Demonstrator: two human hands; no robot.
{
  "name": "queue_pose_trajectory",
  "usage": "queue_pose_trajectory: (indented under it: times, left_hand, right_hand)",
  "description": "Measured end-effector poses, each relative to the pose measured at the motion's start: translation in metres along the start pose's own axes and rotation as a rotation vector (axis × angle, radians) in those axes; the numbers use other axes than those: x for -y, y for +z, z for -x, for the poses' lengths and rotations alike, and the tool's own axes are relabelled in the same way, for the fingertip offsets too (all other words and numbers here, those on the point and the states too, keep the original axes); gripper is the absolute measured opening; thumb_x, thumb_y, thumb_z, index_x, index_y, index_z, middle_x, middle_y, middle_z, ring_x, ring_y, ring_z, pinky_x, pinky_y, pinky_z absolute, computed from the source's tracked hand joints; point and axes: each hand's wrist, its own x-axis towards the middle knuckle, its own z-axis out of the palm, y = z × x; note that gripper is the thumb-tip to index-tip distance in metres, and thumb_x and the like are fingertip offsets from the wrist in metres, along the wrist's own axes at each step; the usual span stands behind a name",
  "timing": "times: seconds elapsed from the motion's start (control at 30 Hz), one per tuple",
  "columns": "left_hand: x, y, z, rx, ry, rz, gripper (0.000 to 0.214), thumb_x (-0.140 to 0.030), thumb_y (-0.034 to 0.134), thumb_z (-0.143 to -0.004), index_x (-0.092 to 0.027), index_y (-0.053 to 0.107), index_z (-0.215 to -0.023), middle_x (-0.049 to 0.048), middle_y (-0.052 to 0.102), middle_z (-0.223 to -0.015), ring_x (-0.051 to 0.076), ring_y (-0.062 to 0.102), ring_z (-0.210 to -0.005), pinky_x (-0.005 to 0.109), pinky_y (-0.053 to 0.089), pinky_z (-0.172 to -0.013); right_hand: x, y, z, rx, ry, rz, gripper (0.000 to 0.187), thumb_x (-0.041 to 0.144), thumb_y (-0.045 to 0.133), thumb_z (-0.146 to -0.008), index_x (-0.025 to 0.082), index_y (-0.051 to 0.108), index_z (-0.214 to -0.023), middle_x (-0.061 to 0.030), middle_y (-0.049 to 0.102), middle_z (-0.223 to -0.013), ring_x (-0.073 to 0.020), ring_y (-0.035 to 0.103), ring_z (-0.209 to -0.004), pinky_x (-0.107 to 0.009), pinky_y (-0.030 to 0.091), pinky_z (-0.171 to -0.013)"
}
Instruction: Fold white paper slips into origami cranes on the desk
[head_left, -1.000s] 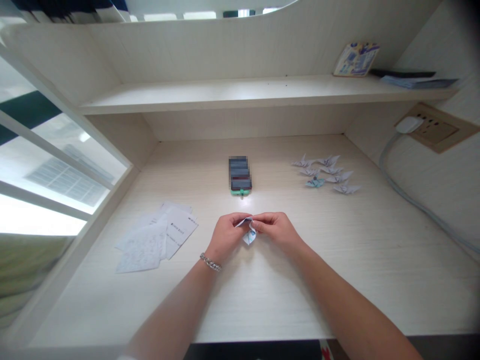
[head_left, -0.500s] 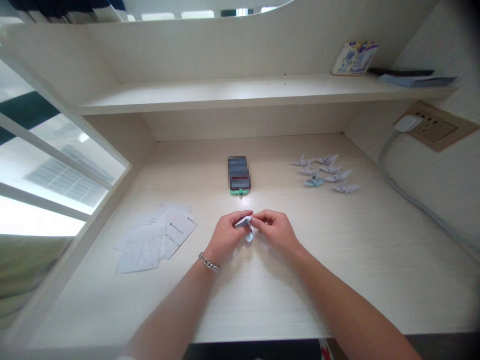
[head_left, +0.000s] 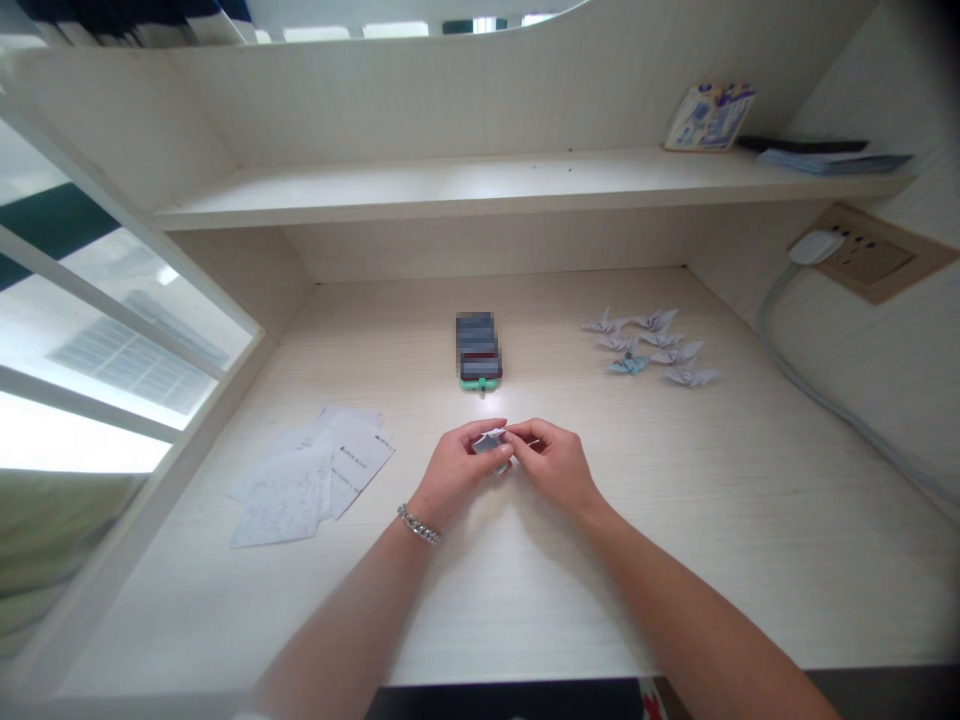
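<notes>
A small piece of folded white paper (head_left: 491,438) is held between both hands above the middle of the desk. My left hand (head_left: 459,465), with a silver chain bracelet at the wrist, pinches it with thumb and fingers. My right hand (head_left: 553,462) grips its right side between thumb and fingertips. Much of the paper is hidden behind the fingers. Beyond the hands lies a phone (head_left: 478,345) in a green-edged case, its screen blurred out. Several folded paper cranes (head_left: 679,354) stand at the right rear, and one of them is a light blue crane (head_left: 628,364).
Loose paper sheets (head_left: 300,480) overlap on the left of the desk (head_left: 480,600). A shelf (head_left: 420,190) runs across the back, bearing a small packet (head_left: 711,118) and some flat items. A white plug with a grey cable (head_left: 817,400) hangs from the right wall socket (head_left: 877,250).
My left thumb has come down over the folded paper, and its lower flap, which hung below the fingers, is now mostly covered. The right hand has shifted slightly.
</notes>
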Motion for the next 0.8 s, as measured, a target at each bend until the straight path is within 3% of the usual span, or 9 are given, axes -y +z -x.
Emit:
queue_pose_trajectory:
  times: [0.47,0.8]
  left_hand:
    - [0.0008,-0.0047,-0.0025,0.047,-0.035,-0.039,0.044,-0.036,0.066,-0.072,-0.010,0.062,-0.107,0.0081,0.064,-0.080,0.014,0.058,-0.065,0.027,0.045,-0.060]
    - [-0.0014,-0.0064,0.0001,0.099,-0.031,-0.048,0.050,-0.027,0.071,-0.068,-0.010,0.057,-0.113,0.0081,0.063,-0.084,0.013,0.058,-0.067,0.027,0.046,-0.063]
  right_hand:
    - [-0.0002,-0.0028,0.0007,0.040,0.029,-0.020,0.015,0.028,0.058,-0.078,0.017,0.069,-0.079,-0.0042,0.070,-0.076,-0.0176,0.065,-0.069,-0.027,0.049,-0.064]
    - [-0.0053,-0.0034,-0.0029,0.065,0.051,-0.067,0.016,0.028,0.059,-0.077,0.016,0.069,-0.081,-0.0050,0.070,-0.076,-0.0174,0.064,-0.069,-0.027,0.049,-0.064]
